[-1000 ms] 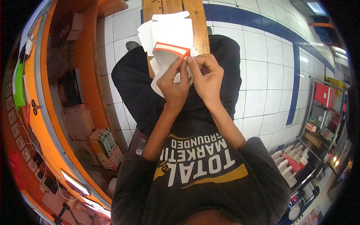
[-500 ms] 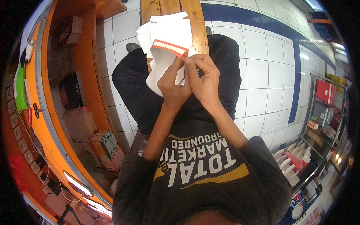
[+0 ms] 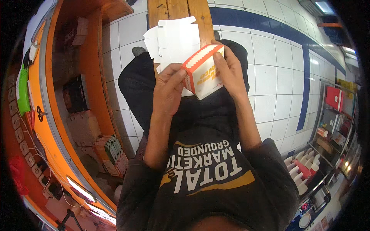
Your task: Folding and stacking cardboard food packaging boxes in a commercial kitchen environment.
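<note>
Between my two hands is a small folded cardboard food box (image 3: 208, 79), white with orange print and a red top edge with a pale scalloped pattern. My left hand (image 3: 168, 86) pinches its left corner between thumb and fingers. At the opposite end, my right hand (image 3: 230, 69) grips the box with the thumb on the near face and the fingers behind. Beyond it, a stack of flat white box blanks (image 3: 179, 40) lies on a wooden bench (image 3: 162, 8). The inside of the box is hidden from this side.
An orange counter (image 3: 48, 115) runs along the left, with black scissors (image 3: 40, 113) on it. Below stand shelves with cartons and a pile of printed flat boxes (image 3: 110, 150). At the right, a rack (image 3: 327, 115) holds goods, with several folded white and red boxes (image 3: 302, 167) beside it.
The box has turned so its printed face shows, and it sits further right and nearer to me. My hands have moved apart, from together at one corner to opposite ends.
</note>
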The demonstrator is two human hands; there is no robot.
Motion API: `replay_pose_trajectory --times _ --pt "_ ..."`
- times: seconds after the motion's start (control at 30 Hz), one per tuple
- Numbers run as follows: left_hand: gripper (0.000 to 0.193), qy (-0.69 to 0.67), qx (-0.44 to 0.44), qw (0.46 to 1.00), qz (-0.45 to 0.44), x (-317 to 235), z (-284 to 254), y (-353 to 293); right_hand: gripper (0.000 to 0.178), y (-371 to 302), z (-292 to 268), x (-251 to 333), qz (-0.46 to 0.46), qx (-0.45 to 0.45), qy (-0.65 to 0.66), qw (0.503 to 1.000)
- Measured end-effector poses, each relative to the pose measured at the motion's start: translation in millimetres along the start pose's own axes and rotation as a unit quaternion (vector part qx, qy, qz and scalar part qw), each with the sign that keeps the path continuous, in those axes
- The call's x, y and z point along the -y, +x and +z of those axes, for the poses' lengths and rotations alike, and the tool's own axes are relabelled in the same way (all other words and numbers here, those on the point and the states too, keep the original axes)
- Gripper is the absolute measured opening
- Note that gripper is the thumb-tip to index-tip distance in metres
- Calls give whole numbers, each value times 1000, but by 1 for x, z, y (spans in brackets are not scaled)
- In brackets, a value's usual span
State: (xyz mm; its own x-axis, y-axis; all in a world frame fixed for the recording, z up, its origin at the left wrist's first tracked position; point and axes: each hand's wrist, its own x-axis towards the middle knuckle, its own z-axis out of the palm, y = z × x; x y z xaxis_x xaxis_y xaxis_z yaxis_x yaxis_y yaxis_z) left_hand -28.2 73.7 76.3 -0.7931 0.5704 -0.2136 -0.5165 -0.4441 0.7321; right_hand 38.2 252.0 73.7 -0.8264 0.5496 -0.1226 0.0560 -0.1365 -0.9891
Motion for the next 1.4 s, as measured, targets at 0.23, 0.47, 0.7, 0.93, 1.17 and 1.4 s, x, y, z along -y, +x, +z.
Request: replay_pose_trajectory --times 0.23,0.47,0.7,0.93,1.17,1.4 --pt "21 104 -27 994 -20 -9 6 4 31 1 -3 13 85 62 40 994" --pt "26 425 -47 903 53 -25 22 9 30 -4 6 19 120 148 58 980" --pt "48 376 -89 906 170 -14 -13 40 33 27 33 12 209 47 239 947" --pt "89 51 -161 985 -22 17 -32 52 44 60 60 7 120 -32 363 923" --pt "87 674 -270 658 200 -5 -36 178 37 125 74 -12 -204 -56 -83 974" --pt "88 813 -202 541 75 42 -67 362 41 311 21 -156 -132 -234 -112 957"
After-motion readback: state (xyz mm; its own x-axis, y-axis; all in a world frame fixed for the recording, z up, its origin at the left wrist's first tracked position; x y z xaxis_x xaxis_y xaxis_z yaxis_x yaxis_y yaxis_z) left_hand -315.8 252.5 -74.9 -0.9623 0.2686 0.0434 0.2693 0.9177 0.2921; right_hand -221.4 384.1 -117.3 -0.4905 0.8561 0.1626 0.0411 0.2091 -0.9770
